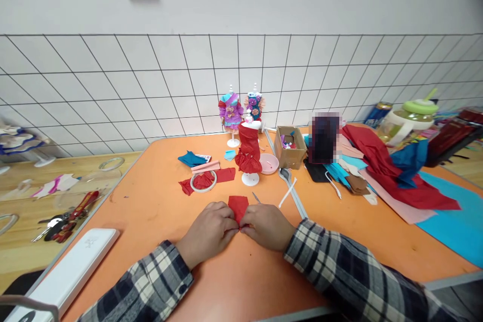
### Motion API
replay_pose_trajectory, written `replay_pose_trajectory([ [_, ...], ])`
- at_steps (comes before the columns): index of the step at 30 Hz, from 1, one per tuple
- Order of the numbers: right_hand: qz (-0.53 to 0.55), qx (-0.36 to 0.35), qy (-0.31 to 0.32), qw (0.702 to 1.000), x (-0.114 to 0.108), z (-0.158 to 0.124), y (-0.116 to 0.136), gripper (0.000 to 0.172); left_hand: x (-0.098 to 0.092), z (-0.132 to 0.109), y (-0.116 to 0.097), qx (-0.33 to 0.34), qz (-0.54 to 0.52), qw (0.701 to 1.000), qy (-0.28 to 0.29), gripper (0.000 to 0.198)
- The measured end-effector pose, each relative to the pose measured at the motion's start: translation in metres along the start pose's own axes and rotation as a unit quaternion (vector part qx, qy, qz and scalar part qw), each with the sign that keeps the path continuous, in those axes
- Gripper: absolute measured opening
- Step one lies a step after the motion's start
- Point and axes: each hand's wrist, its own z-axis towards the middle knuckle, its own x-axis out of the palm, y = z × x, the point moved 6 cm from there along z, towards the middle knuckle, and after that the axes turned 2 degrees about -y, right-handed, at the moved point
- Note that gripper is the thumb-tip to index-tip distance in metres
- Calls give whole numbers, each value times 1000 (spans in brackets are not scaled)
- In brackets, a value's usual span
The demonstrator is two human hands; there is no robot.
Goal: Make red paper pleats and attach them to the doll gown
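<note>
Evidently the work in hand is folding or pleating a small red paper piece [238, 207], which lies on the orange tabletop [158, 196] right in front of the person, with its far half sticking out beyond the knuckles. The left hand [209, 229] and right hand [266, 226] are both closed. Their fingertips come together at the sheet's near edge and pinch it from either side, so the paper is gripped between the two hands and partly hidden under them. How many folds it already carries cannot be told.

Just beyond the paper stands a small mannequin in a red paper dress [249, 153]. A tape ring [204, 181] rests on red scraps to its left, and a thin metal tool [256, 197] lies near the right hand.

Judging by the grip, this is a creasing step. Any further fold would call for keeping both pinches level and pressing the crease flat against the tabletop, since thin crepe-like paper slips and tears easily.
</note>
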Motion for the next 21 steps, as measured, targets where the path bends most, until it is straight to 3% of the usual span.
replay_pose_trajectory([
  [8, -3, 86, 15, 996, 2, 1, -1, 18, 12, -2, 5, -38, 4, 999, 14, 18],
  [16, -19, 81, 8, 997, 5, 2, -3, 21, 5, 0, -3, -22, 20, 999, -27, 22],
  [21, -46, 93, 24, 994, 7, -1, 0, 23, 8, 1, -2, -14, 8, 1000, -16, 24],
])
